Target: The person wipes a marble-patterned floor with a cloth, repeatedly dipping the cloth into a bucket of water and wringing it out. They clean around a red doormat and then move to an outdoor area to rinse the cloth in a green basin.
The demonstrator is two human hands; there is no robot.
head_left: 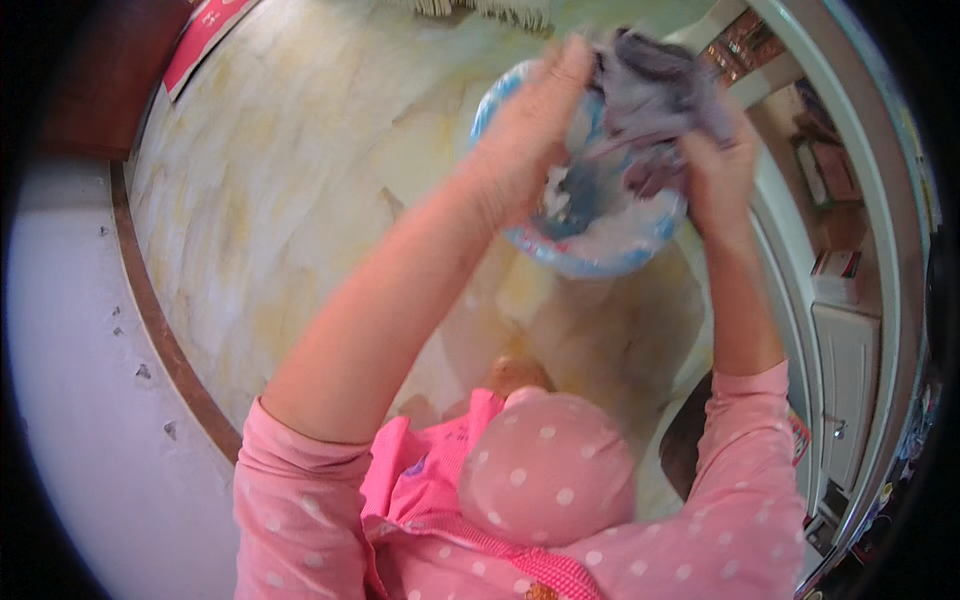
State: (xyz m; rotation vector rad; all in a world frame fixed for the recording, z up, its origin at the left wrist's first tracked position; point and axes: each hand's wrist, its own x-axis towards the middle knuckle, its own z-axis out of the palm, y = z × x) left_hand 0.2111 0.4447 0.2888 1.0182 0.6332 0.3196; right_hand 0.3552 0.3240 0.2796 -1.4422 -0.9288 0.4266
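A crumpled grey and mauve cloth (652, 94), blurred by motion, is held up at the upper right between my two hands. My left hand (544, 105) grips its left side, and my right hand (720, 165) grips its right side, partly covered by its folds. Below the cloth is a round bin or basin lined with a blue-and-white plastic bag (592, 262), seen from above. Something whitish and dark lies inside it, too blurred to name.
Marbled floor (315, 187) spreads ahead. A white-framed cabinet (847, 390) with shelves curves along the right side. At the left are a white wall (82, 337), a reddish-brown piece of furniture (90, 75) and a red printed sheet (202, 45). A fringed edge (510, 11) shows at the top.
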